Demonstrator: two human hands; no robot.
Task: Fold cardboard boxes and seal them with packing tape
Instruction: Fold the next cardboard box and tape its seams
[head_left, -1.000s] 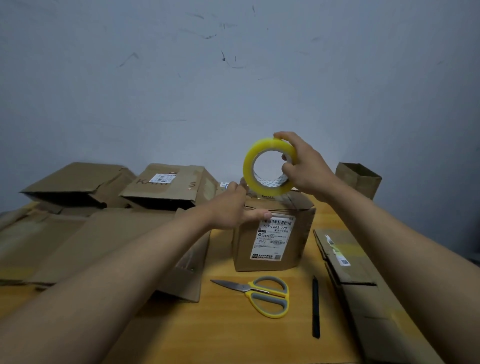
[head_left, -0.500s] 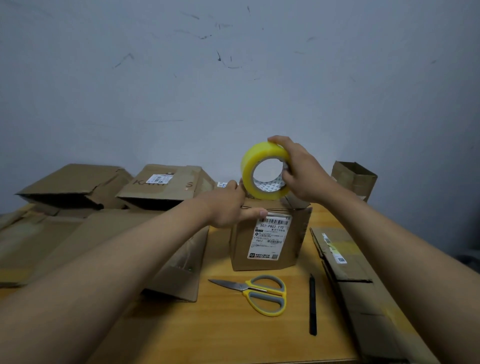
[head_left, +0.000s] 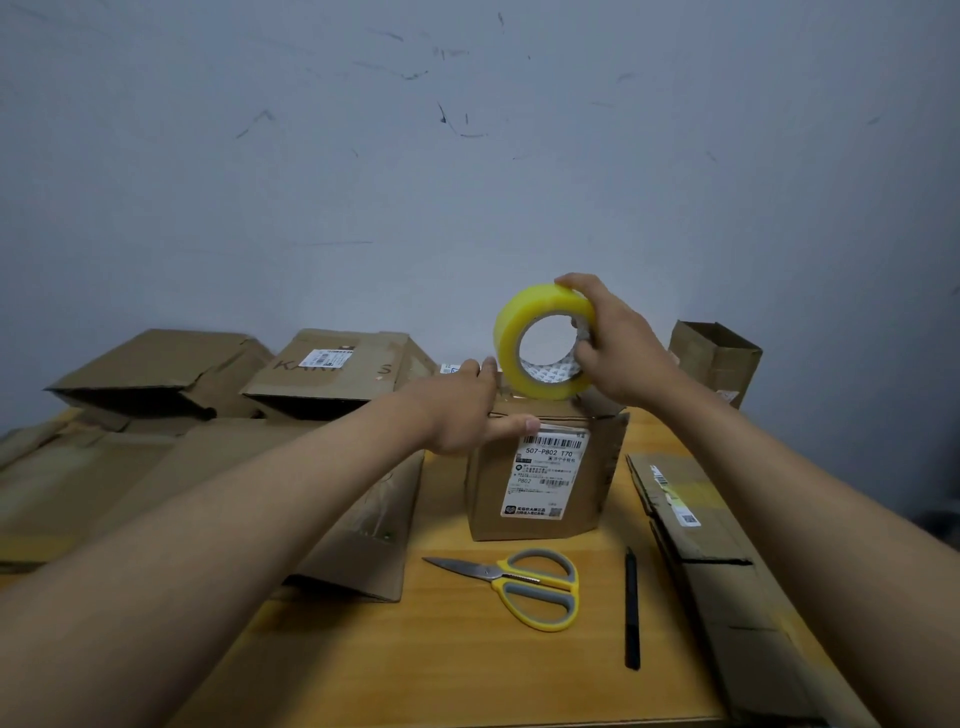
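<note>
**Tape roll on box top**

Right hand (head_left: 618, 348) clamped on yellow tape roll (head_left: 540, 340), held upright, touching top of small box (head_left: 540, 478) at mid-desk (head_left: 457, 654). Left hand (head_left: 462, 410) flat on box's left top edge, thumb straight along front. Scissors (head_left: 524, 584) and pen (head_left: 631, 608) lying just before box.

Single head-worn view, wide-angle, aimed forward and slightly down across the bench (head_left: 467, 665) toward the wall (head_left: 467, 182). Sits close: both forearms run in from the bottom corners, left hand (head_left: 462, 415) and right hand (head_left: 618, 348) meeting at mid-frame over the box (head_left: 545, 488). Bends straight edges near the frame sides. Shares nothing with another view.
</note>
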